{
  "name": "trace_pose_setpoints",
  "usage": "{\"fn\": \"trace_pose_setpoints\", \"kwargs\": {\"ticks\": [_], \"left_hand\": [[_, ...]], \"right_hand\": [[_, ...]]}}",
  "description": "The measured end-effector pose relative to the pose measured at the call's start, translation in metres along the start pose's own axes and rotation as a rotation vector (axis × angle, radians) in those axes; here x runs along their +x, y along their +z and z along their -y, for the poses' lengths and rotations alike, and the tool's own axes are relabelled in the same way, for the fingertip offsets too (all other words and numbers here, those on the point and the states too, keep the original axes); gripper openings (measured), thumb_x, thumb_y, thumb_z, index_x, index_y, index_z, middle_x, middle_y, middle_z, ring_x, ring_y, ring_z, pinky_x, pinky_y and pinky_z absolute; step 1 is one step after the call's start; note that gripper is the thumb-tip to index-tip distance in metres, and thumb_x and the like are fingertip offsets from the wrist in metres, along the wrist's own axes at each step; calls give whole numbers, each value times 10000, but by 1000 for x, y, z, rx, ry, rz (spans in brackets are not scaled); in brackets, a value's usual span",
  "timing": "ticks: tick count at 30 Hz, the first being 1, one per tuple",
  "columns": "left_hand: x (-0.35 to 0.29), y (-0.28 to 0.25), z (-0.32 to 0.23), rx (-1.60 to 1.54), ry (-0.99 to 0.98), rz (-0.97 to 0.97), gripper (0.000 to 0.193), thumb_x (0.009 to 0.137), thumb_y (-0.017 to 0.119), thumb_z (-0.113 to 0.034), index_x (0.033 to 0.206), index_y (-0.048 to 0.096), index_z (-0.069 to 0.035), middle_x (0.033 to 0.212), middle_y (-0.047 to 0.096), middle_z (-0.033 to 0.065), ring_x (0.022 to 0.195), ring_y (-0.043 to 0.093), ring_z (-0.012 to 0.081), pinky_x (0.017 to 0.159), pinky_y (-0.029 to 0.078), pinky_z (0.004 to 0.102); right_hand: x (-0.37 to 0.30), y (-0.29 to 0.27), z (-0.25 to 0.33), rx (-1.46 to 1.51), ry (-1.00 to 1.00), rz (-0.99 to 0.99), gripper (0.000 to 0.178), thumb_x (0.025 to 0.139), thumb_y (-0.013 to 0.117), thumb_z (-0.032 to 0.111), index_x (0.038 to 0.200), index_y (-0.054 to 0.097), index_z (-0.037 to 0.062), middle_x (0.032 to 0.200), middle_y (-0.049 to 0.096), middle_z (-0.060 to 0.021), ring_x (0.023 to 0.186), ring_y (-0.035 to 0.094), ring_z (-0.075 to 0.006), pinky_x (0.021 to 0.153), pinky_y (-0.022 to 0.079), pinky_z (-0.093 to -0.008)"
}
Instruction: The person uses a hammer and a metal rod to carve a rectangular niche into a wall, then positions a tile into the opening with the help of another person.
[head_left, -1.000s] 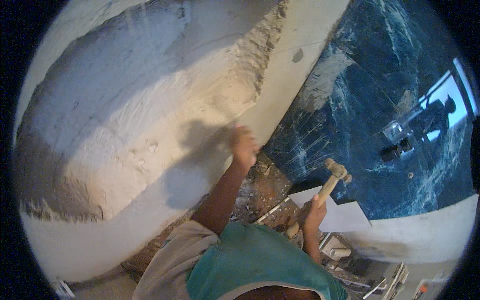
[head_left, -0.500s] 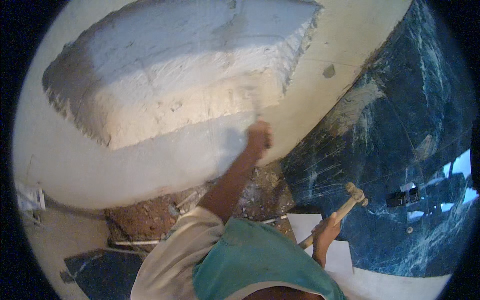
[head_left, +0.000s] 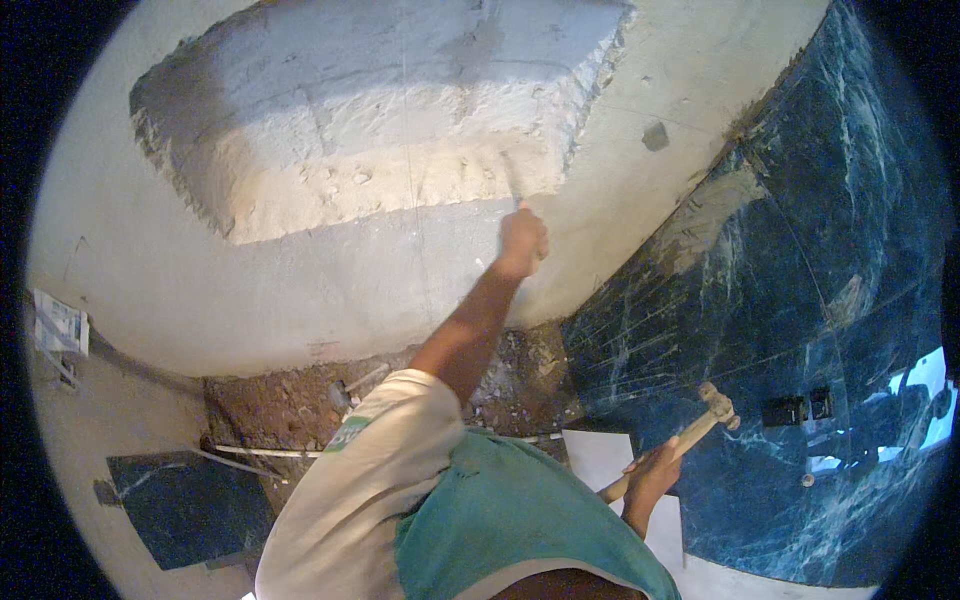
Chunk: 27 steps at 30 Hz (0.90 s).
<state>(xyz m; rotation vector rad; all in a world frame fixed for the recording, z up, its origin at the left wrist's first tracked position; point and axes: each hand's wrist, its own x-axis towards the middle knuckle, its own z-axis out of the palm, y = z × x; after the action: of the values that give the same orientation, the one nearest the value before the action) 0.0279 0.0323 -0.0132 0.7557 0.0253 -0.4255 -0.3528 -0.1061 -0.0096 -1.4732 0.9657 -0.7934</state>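
Observation:
My left hand [head_left: 525, 243] is closed around the handle of a thin, dark tool that looks like a chisel [head_left: 514, 178]. Its slightly blurred blade reaches over the lower lip of a roughly cut recess [head_left: 400, 170] in the pale plastered wall, near the recess's right corner. Lower right, my right hand [head_left: 652, 483] grips the wooden handle of a hammer [head_left: 703, 425], its head pointing up and away from me. The hammer is apart from both the chisel and the wall.
Dark green marbled slabs [head_left: 740, 300] cover the wall on the right, with a black socket box [head_left: 783, 411]. Rubble [head_left: 300, 400] lies along the wall's foot, beside a white pipe [head_left: 270, 452]. White sheets [head_left: 600, 455] stand behind my right hand. A dark tile [head_left: 195, 505] lies lower left.
The view has tilted, so the recess and wall sit higher in the picture. My left hand keeps about the same place at the recess's lip. The hammer stays in my right hand.

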Motion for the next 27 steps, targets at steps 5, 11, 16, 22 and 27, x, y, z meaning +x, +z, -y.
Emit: {"fn": "trace_pose_setpoints", "kwargs": {"ticks": [5,11,16,22,27], "left_hand": [[-24,35,32,603,32,-131,280,845,498,-270,601,457,-140,470,359,-18,358,346,138,335,275,293],[0,-34,-47,150,169,-333,234,899,446,-218,671,426,-171,503,372,-22,388,360,113,333,279,264],[36,-34,-8,67,142,-167,211,894,436,-219,690,405,-172,527,372,-27,382,333,101,332,260,247],[28,17,27,280,-49,-157,200,887,444,-265,707,436,-178,565,405,-38,404,359,106,341,285,260],[-20,-65,-11,125,201,-259,256,914,405,-268,686,476,-176,550,433,-34,404,421,131,340,344,282]], "right_hand": [[9,-8,0,-47,-63,-46,470,888,453,483,744,416,36,486,419,-52,345,440,-155,331,377,-288],[-6,-11,-4,-40,-39,-30,446,882,482,466,754,429,42,480,414,-38,340,430,-143,330,374,-281],[-19,-23,-8,-17,20,-53,436,879,492,454,757,423,41,486,397,-23,354,418,-129,328,378,-277],[-17,-13,3,28,17,-70,421,879,496,441,761,419,45,498,396,-25,363,413,-126,339,387,-272],[-12,-9,-2,-54,25,-69,451,868,490,481,743,404,56,499,398,-45,347,421,-142,315,375,-273]]}}
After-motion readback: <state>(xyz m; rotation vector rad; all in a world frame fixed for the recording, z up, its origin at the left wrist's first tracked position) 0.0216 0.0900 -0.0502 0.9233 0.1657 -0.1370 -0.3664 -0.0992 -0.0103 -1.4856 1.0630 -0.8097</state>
